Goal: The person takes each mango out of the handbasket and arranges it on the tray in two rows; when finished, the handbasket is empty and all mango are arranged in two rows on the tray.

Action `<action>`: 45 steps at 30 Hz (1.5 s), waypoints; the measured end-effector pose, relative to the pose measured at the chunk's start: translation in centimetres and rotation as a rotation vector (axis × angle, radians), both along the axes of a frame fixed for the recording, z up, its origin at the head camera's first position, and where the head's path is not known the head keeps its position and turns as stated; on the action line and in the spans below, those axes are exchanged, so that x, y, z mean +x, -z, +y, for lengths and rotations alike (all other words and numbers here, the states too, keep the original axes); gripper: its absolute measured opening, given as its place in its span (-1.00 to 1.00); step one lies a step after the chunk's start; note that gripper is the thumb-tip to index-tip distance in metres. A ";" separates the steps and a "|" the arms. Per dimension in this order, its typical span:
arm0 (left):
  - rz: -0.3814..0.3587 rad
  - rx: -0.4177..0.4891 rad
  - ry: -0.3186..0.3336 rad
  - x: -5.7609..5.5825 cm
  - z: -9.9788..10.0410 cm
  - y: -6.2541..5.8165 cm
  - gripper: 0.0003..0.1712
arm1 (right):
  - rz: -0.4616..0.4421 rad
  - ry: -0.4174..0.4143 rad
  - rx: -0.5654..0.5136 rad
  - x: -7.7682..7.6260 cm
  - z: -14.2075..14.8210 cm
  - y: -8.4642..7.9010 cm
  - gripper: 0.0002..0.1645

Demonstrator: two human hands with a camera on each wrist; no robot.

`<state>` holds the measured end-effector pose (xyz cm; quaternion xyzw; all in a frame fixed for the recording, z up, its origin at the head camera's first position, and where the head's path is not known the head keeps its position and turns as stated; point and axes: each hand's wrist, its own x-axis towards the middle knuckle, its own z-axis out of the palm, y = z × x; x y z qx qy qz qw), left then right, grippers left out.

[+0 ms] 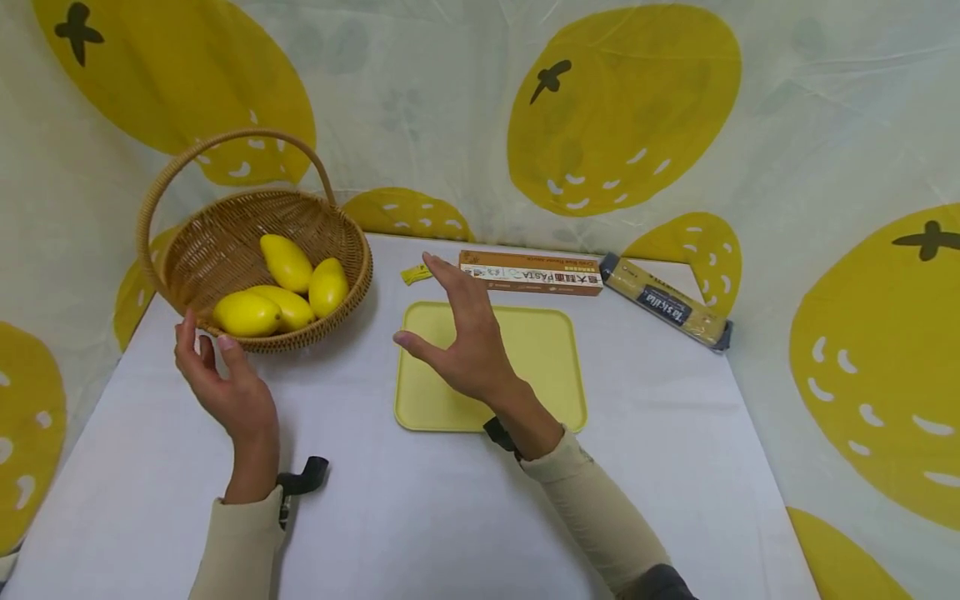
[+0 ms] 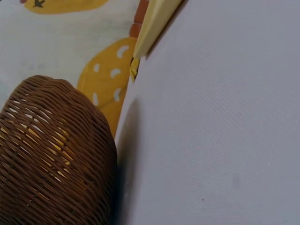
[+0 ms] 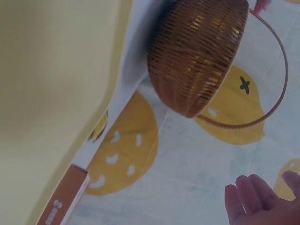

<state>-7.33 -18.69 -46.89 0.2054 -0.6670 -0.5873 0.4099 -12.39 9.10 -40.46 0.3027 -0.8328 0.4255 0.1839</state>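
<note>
A wicker basket (image 1: 352, 275) with a tall handle stands at the back left, holding several yellow mangoes (image 1: 287, 262). My left hand (image 1: 228, 396) is at the basket's front left rim, fingers loosely bent and holding nothing; whether the fingertips touch the rim I cannot tell. Over the pale yellow tray (image 1: 540, 367) my right hand (image 1: 472, 342) hovers with thumb and fingers spread and nothing between them. In the right wrist view the right hand (image 3: 262, 201) shows at the lower right, apart from the basket (image 3: 197, 56). The left wrist view has only the basket's woven side (image 2: 56, 154), no fingers.
Behind the tray lies a brown pasta box (image 1: 531, 273), with a long dark-ended pasta packet (image 1: 666, 302) slanting to its right. A small yellow packet (image 1: 414, 273) sits left of the box. A patterned curtain (image 1: 435, 108) rises behind the white-covered table (image 1: 405, 517).
</note>
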 end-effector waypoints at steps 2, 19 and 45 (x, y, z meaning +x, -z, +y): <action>-0.014 0.035 0.026 -0.3 -0.6 0.9 -0.44 | -0.016 -0.015 -0.001 0.0 -0.9 -0.2 0.15; -0.033 0.249 0.160 -0.9 -1.7 1.3 -0.39 | -0.109 -0.199 0.021 -1.8 -7.7 -0.8 0.05; -0.082 0.163 0.140 -1.0 -1.4 2.2 -0.37 | -0.469 -0.404 0.298 -5.7 -15.3 -1.6 -0.14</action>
